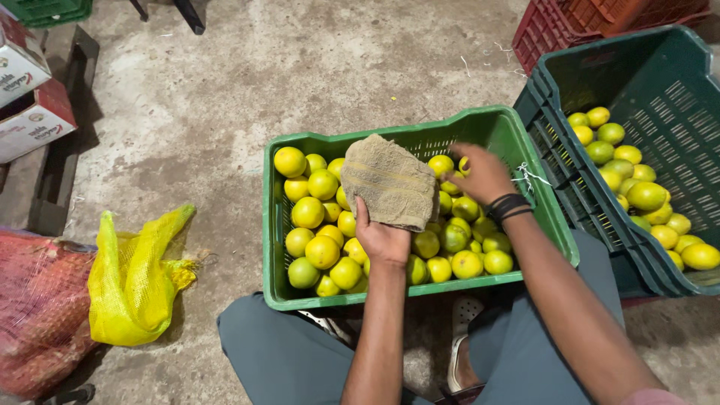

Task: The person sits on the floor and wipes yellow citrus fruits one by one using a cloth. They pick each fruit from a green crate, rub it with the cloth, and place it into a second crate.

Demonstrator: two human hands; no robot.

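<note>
A green plastic crate [495,127] sits in front of my knees, filled with several yellow-green citrus fruits [308,212]. My left hand [381,238] holds a folded tan cloth [390,180] spread above the fruit near the crate's middle. My right hand [484,174] reaches down into the crate's far right part, fingers curled over a fruit [441,165]; the grasp itself is blurred. Black bands circle my right wrist.
A dark green crate [660,82] at the right holds more citrus fruits [646,195]. Red crates [555,22] stand behind it. A yellow mesh bag [135,277] and a red mesh sack [37,307] lie on the concrete floor at left, near cardboard boxes [30,112].
</note>
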